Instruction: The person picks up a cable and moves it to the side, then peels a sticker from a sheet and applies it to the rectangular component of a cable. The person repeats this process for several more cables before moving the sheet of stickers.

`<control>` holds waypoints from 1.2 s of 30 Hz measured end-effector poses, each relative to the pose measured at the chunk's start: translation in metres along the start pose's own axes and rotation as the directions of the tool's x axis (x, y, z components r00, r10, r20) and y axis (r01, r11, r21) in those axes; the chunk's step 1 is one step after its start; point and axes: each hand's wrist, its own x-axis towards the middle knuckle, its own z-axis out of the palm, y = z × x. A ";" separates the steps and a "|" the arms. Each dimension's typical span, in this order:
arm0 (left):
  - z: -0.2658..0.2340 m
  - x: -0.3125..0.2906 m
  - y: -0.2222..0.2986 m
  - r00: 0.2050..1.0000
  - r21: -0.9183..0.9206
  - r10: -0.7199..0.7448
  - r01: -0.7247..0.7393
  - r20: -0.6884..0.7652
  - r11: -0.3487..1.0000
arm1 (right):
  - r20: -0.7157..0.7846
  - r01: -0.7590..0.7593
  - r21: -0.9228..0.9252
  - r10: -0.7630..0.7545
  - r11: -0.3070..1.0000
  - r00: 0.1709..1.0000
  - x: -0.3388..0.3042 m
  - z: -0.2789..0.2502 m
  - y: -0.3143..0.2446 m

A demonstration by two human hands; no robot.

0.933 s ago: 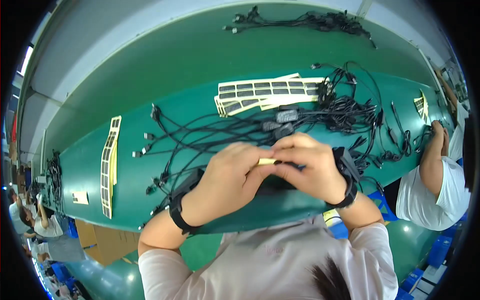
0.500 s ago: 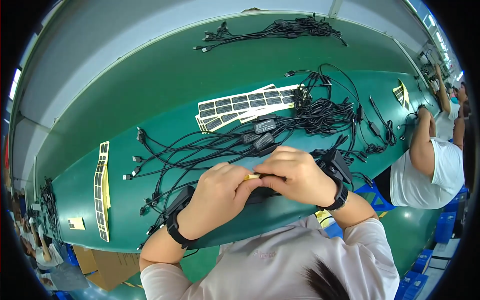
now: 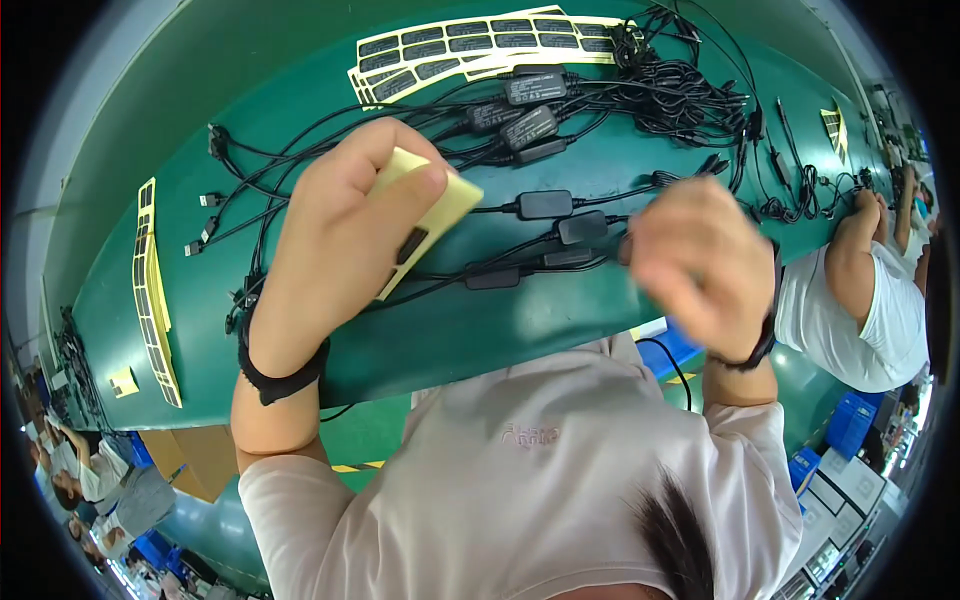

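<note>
My left hand [image 3: 345, 240] grips a pale yellow label backing sheet [image 3: 455, 205] between thumb and fingers. A dark label [image 3: 411, 245] shows at the sheet's lower edge. Over the table's right part, my right hand [image 3: 695, 265] is smeared by motion, so I cannot see whether it holds anything. Between the hands lie black cables with small box modules, among them an upper module [image 3: 545, 204], a middle one [image 3: 582, 228] and a lower one [image 3: 493, 276]. Farther back are modules with printed labels on top, such as this labelled module [image 3: 529, 128].
Label sheets [image 3: 470, 42] lie at the back beside a heap of coiled black cables [image 3: 680, 95]. A strip of labels [image 3: 150, 300] and a small yellow piece [image 3: 123, 382] lie on the left of the green table [image 3: 230, 350]. A co-worker [image 3: 845, 310] sits at the right.
My hands have parted: the left moved left with the backing sheet, the right moved right. The view has tipped downward, and the modules beneath my hands are uncovered.
</note>
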 end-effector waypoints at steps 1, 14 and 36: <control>0.001 0.000 -0.002 1.000 -0.001 -0.007 0.007 0.000 1.000 | -0.024 -0.291 0.061 0.293 0.955 0.956 -0.002 0.003 0.013; 0.042 -0.006 -0.026 0.911 0.600 0.369 -0.401 0.183 0.692 | 0.265 -0.360 0.085 0.327 0.929 0.907 0.002 0.035 0.035; 0.056 -0.008 -0.046 0.813 0.660 0.569 -0.493 0.119 0.567 | 0.189 -0.541 0.828 0.835 0.148 0.517 -0.005 0.033 0.004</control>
